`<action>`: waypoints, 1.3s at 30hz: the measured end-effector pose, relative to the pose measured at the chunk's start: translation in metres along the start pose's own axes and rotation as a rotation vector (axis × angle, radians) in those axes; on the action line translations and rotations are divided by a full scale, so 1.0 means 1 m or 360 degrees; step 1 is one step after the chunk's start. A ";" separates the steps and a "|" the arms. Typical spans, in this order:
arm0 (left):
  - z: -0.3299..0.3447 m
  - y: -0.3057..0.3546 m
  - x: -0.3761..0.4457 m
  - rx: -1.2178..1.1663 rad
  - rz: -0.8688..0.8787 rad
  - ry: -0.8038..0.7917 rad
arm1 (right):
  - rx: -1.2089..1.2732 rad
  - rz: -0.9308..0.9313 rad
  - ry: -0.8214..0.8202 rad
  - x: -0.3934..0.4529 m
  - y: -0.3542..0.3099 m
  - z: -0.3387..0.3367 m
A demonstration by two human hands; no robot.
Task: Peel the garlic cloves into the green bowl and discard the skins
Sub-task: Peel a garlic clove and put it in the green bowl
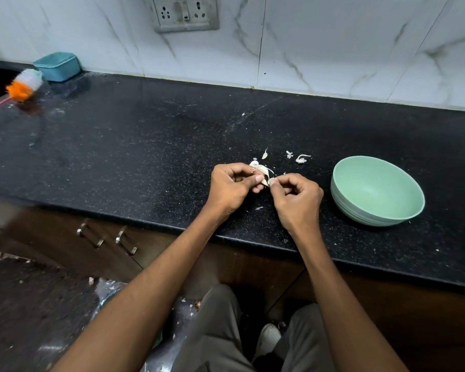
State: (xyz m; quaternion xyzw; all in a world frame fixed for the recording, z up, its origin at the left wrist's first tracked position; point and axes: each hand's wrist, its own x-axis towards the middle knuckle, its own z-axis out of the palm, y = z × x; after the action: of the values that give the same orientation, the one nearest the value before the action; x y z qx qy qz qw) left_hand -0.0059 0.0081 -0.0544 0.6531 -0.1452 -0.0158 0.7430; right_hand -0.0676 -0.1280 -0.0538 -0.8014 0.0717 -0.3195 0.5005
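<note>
1. Green bowl (377,189): upright on the black countertop (118,146), to the right of both hands, apart from them. The visible interior holds nothing; no cloves seen inside.
2. Teal container (57,66): rectangular, at the far left of the counter against the tiled wall. Contents cannot be seen from this angle.
3. Garlic clove (263,176): held between the two hands just above the counter, left of the bowl, pale skin partly lifted.
4. Left hand (232,185): fingers curled, thumb and forefinger pinching the clove.
5. Right hand (298,196): fingers curled inward, thumb and fingertip pinching the skin at the clove's right end.
6. Loose skins (301,158): several pale scraps lie on the counter just beyond the hands, between them and the wall; one more scrap lies below the hands near the counter edge.
7. Duster (24,85): orange and white head, blurred, at the far left beside the teal container.
8. Wall socket plate (184,13): fixed to the marble-patterned tiles above the counter. No readable writing on it.
9. No labels or brand marks legible on the bowl or the container.
</note>
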 end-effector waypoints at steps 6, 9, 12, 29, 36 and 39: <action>0.001 -0.001 0.000 0.0159 -0.0020 -0.0022 | -0.0108 -0.0103 -0.0051 0.000 0.001 0.003; 0.001 -0.001 0.000 0.0185 -0.0027 -0.0023 | -0.0132 -0.0130 -0.0094 0.000 0.001 0.003; 0.001 -0.001 0.000 0.0170 -0.0023 -0.0023 | -0.0125 -0.0128 -0.0105 0.000 0.002 0.004; -0.001 0.002 -0.001 0.0144 -0.0049 0.0034 | -0.0018 0.0063 -0.0249 0.002 0.004 0.002; 0.000 0.003 0.000 0.0145 -0.0104 0.0004 | 0.0030 0.0100 -0.0278 0.002 0.004 0.004; 0.000 0.004 0.001 0.0099 -0.0188 -0.0064 | 0.0068 0.0119 -0.0314 0.004 0.008 0.003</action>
State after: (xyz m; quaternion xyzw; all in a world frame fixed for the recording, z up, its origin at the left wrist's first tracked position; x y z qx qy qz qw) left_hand -0.0060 0.0087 -0.0504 0.6828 -0.1218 -0.0681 0.7172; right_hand -0.0614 -0.1308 -0.0595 -0.8149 0.0451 -0.2215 0.5337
